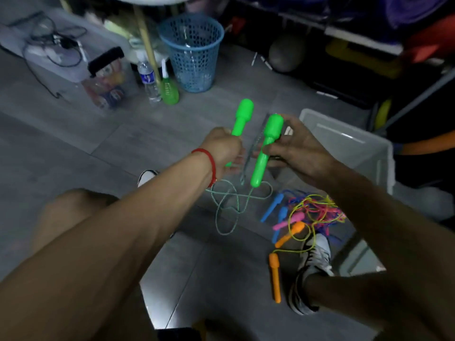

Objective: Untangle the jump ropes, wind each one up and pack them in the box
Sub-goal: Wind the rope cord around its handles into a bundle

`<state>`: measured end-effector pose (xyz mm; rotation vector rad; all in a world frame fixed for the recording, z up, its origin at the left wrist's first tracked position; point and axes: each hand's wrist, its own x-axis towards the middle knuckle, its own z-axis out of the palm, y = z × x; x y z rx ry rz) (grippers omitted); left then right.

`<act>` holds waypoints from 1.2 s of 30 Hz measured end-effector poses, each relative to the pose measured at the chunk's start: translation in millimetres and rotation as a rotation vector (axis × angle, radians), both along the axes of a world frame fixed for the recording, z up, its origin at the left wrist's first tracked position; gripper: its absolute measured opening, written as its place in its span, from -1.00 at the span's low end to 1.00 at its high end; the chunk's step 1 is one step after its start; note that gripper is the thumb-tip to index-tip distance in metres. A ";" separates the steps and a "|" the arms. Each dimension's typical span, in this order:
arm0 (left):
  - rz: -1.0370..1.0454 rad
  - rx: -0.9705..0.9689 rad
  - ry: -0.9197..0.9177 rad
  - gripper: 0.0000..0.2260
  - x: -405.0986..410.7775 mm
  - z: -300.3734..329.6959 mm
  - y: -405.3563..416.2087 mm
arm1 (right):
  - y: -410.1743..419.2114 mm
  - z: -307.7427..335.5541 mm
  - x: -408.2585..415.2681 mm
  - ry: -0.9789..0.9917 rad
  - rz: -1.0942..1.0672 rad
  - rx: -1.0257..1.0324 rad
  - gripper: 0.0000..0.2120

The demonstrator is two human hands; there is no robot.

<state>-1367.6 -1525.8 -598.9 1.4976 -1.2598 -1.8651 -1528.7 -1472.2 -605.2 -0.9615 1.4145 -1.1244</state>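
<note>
My left hand (225,150) grips one green jump-rope handle (242,116), its thick end pointing up and away. My right hand (293,148) holds the second green handle (264,150) beside it, tilted the same way. The pale green cord (227,205) hangs from both handles and lies in loose crossed loops on the floor below. To the right on the floor lies a tangled pile of ropes (315,212) with blue, pink and orange handles; one orange handle (275,276) lies apart near my shoe. The clear plastic box (369,153) stands just right of my right hand.
A blue mesh waste basket (193,50) stands ahead, with a water bottle (149,80) and a green bottle (169,89) to its left. A clear bin with cables sits far left. Dark shelves with gear fill the right. My shoe (311,264) rests below the rope pile.
</note>
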 end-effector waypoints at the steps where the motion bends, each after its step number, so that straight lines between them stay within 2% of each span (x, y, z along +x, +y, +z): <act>1: -0.065 0.025 0.043 -0.85 -0.4 5.0 9.5 | 6.0 15.4 -0.3 -0.002 -0.012 -0.008 -0.41; 4: -0.201 0.116 0.215 -0.94 -3.2 16.6 35.5 | 24.4 40.5 2.0 -0.009 -0.061 -0.037 -0.43; 9: -0.306 0.157 0.290 -0.81 -8.7 22.4 49.5 | 44.2 36.2 -8.5 0.060 -0.089 -0.049 -0.40; 14: -0.444 0.118 0.247 -0.75 3.9 21.9 42.5 | 42.1 26.2 -30.8 0.423 -0.015 -0.111 -0.35; 18: -0.489 0.165 0.343 -0.79 5.6 24.7 33.4 | 39.1 24.2 -41.9 0.398 0.057 -0.277 -0.25; 20: -0.535 0.184 0.405 -0.78 4.2 26.5 28.5 | 36.4 28.1 -46.1 0.312 0.087 -0.327 -0.16; 22: -0.579 0.222 0.481 -0.76 4.6 29.3 25.6 | 35.5 34.6 -47.1 0.230 0.140 -0.334 -0.23; 24: -0.590 0.253 0.535 -0.77 6.2 31.2 26.1 | 32.0 37.0 -43.7 0.240 0.142 -0.320 -0.35; 27: -0.437 0.208 0.576 -0.84 2.2 30.6 25.3 | 21.8 30.6 -42.9 0.284 0.069 -0.197 -0.40; 30: 0.058 0.320 0.862 -0.93 0.5 25.8 8.2 | 14.1 9.6 -52.7 0.509 0.157 0.021 -0.60; 32: 0.391 0.363 1.025 -0.85 7.7 21.8 -8.1 | 17.5 -5.4 -52.1 0.617 0.320 0.179 -0.61; 34: 0.480 0.203 0.910 -0.84 14.9 15.9 -14.2 | 20.7 -13.9 -44.6 0.613 0.395 0.223 -0.61; 36: 0.400 -0.033 0.695 -0.90 14.4 11.2 -10.0 | 21.5 -9.5 -35.6 0.608 0.416 0.191 -0.67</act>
